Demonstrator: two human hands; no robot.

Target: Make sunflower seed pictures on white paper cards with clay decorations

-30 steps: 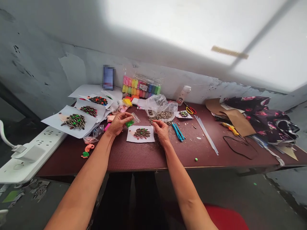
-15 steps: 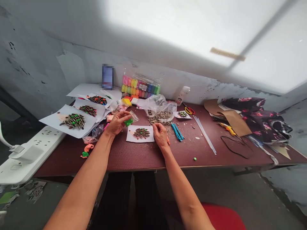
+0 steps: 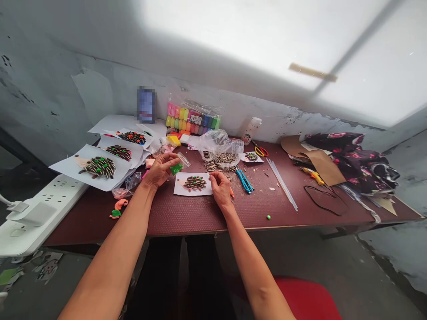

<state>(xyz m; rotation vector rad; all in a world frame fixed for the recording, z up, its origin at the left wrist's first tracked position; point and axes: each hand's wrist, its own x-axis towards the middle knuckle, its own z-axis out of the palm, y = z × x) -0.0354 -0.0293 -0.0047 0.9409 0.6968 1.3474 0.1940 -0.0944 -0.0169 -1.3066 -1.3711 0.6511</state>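
My left hand [image 3: 159, 171] is closed on a small clear plastic bag [image 3: 183, 161] with green clay [image 3: 176, 169] in it, held above the table. Below and between my hands lies a white card [image 3: 180, 191] bearing a hedgehog shape [image 3: 195, 183] made of striped seeds, with green dots and a pale face. My right hand [image 3: 220, 189] is at the card's right edge, thumb and fingers pinched together. Whatever those fingers hold, if anything, is too small to make out. Just beyond it is a heap of sunflower seeds [image 3: 223, 158], partly under a clear bag [image 3: 216, 143].
Finished-looking hedgehog sheets [image 3: 100, 168] overlap at the left, beside a power strip [image 3: 43, 218]. A blue cutter [image 3: 245, 180], scissors [image 3: 261, 150], glue sticks [image 3: 283, 184] and a green ball [image 3: 268, 217] lie to the right. Packed coloured clay [image 3: 193, 119] and a bottle [image 3: 251, 130] stand behind.
The view has shifted slightly, so everything sits a little further left and higher. Both hands keep nearly the same pose; the left still holds the bag of green clay.
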